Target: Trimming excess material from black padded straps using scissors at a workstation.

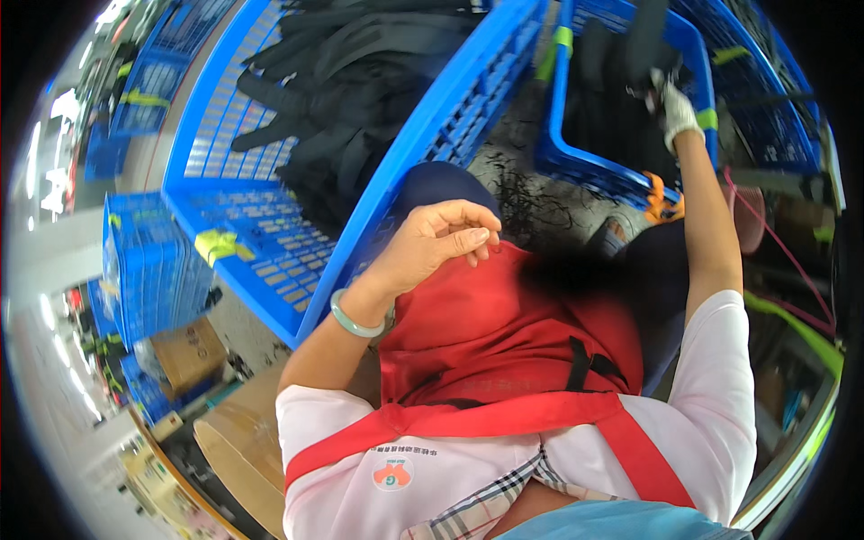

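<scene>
My left hand (450, 236) is bare, with a pale bangle (353, 317) at the wrist. It hovers over my red apron (459, 315), fingers loosely curled, thumb a little apart from them, holding nothing I can see. To the far right, my right hand (677, 110) wears a white glove and reaches into a smaller blue crate (589, 169). Its fingers are closed at the end of a long black strip (644, 40). Something small and shiny shows at the fingertips, too small to name. More black pieces (598, 85) lie in that crate.
A large blue basket (270, 261), tilted beside my left arm, holds a heap of black pieces (351, 90). Black scraps (540, 202) litter the floor between the crates. An orange tie (661, 196) hangs on the smaller crate's rim. Cardboard boxes (187, 353) and stacked blue crates (157, 265) stand left.
</scene>
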The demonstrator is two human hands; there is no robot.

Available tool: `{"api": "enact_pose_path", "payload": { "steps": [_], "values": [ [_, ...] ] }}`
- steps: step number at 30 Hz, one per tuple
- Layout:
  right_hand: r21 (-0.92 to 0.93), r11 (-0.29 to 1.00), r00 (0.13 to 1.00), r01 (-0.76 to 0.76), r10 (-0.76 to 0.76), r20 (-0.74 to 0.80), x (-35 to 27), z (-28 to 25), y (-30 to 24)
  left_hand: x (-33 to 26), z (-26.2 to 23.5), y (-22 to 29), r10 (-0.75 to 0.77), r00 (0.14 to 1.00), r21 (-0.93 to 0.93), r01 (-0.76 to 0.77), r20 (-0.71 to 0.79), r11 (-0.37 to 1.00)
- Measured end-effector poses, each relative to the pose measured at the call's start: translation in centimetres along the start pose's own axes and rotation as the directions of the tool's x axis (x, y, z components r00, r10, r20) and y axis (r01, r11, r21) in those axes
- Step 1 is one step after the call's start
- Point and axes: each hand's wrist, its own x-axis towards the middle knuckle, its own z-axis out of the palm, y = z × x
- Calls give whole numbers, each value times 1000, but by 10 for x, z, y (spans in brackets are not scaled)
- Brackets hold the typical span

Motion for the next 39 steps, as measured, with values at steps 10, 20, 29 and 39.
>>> {"api": "enact_pose_path", "payload": {
  "steps": [10,20,29,39],
  "values": [
    [-657,754,999,5,-37,-35,37,-29,30,28,-224,10,109,829,282,61,-549,957],
    [-597,797,978,87,47,205,-39,48,37,80,-349,-151,278,628,685,632,-727,363],
    [-700,664,915,263,59,400,-67,92,65,81,-324,-152,-225,750,478,591,-621,650],
    [-582,607,833,541,-291,471,-133,117,61,-26,-268,72,201,890,260,-98,-409,961]
  ]
}}
